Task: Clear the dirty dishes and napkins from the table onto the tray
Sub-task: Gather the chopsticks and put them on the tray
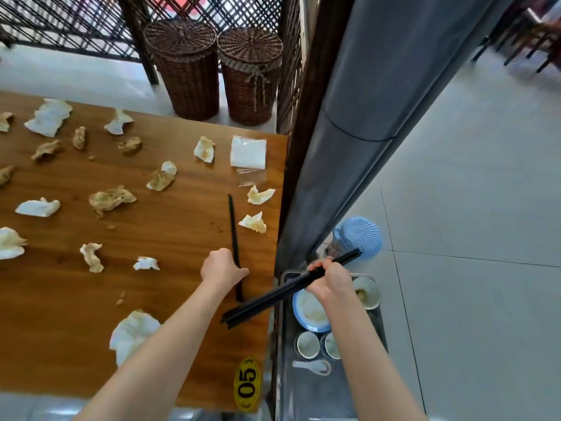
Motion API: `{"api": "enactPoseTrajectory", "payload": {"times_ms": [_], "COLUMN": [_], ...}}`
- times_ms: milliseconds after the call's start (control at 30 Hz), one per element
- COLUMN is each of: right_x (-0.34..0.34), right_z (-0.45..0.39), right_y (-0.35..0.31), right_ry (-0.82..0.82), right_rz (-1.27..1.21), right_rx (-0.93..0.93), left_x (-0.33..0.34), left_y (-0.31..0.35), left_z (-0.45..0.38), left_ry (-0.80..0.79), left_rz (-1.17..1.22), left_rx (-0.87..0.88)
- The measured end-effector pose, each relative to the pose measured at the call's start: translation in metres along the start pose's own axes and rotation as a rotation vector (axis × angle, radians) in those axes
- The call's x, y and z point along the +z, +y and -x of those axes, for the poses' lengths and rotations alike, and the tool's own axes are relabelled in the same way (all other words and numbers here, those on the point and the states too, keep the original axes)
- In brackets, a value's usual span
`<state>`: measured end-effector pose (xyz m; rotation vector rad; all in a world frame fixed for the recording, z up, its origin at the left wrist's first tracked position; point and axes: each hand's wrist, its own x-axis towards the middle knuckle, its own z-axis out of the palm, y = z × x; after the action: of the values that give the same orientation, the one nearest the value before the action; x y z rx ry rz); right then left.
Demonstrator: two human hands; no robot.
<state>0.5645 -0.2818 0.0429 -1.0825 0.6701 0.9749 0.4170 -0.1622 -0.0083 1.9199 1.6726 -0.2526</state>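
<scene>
Gripping a bundle of black chopsticks [291, 288] over the tray [283, 344], the right hand [329, 281] is fisted; the left hand [223, 267] curls around a single chopstick [233, 226] lying on the table [170, 268].

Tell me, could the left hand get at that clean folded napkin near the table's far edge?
Probably yes, once freed. The left hand is closed on a chopstick, and bare table lies between it and the folded napkin; nothing blocks the way.
</scene>
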Motion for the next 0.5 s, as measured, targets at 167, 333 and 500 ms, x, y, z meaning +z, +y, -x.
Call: {"api": "enactPoseTrajectory", "payload": {"times_ms": [167, 333, 500], "right_x": [0.007, 0.012, 0.021], "right_z": [-0.006, -0.004, -0.002], "right_y": [0.001, 0.0, 0.006], "right_ry": [0.013, 0.012, 0.011], "right_rz": [0.019, 0.039, 0.046], "right_rx": [0.025, 0.057, 0.07], "left_x": [0.009, 0.001, -0.016], "left_y": [0.002, 0.001, -0.006], "left_z": [-0.006, -0.006, -0.007], "left_ry": [0.021, 0.036, 0.053], "left_rz": [0.029, 0.072, 0.126], "left_rx": [-0.063, -0.154, -0.117]}}
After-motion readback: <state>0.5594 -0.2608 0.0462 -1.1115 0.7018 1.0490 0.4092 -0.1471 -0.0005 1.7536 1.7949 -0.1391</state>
